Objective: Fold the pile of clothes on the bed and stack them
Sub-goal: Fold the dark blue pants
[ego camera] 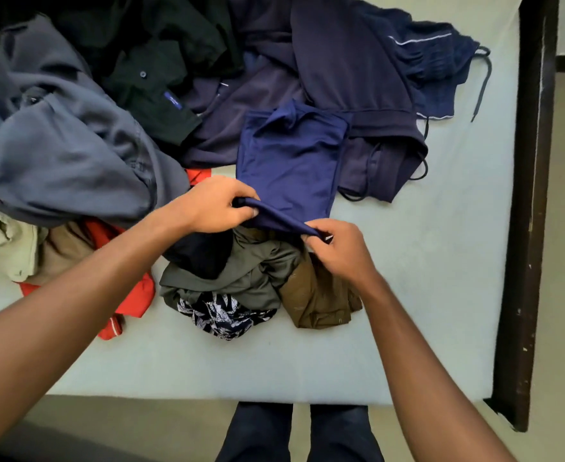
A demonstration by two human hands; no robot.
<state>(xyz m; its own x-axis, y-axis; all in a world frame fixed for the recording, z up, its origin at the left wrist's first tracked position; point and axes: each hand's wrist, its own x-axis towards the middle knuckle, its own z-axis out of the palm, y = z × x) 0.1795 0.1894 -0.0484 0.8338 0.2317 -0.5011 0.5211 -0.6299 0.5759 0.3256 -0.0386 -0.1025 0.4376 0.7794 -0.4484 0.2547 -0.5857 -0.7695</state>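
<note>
- Head view: the left hand (pixel 217 205) has its grip clamped on the near edge of a blue garment (pixel 291 161), the fingers curled over the hem with the thumb below it.
- The right hand (pixel 338 248) has its grip pinched on the same hem further to the right, so the edge runs taut between the two hands.
- The blue garment lies near the middle of the bed (pixel 424 261). Its far part rests flat on dark clothes, and its near edge is lifted a little above a small heap.
- That heap, just below the hands, holds an olive garment (pixel 251 275), a brown garment (pixel 318 295) touching it on the right, and a black-and-white patterned garment (pixel 221 315) at the near side.
- A large grey garment (pixel 67 155) is bunched on the left of the bed, with a red garment (pixel 134 295) and a cream garment (pixel 1 241) partly under and beside it.
- A black shirt (pixel 161 81) with a small blue label lies at the far left, beside the grey garment.
- Dark navy trousers (pixel 341 61) spread across the far side, and the blue garment overlaps them.
- Navy shorts (pixel 434 61) with a pale stripe and a drawstring lie at the far right.
- A dark bed frame (pixel 528 228) runs along the right edge of the bed.
- The person's legs (pixel 257 431), in dark trousers, stand at the near edge of the bed.
</note>
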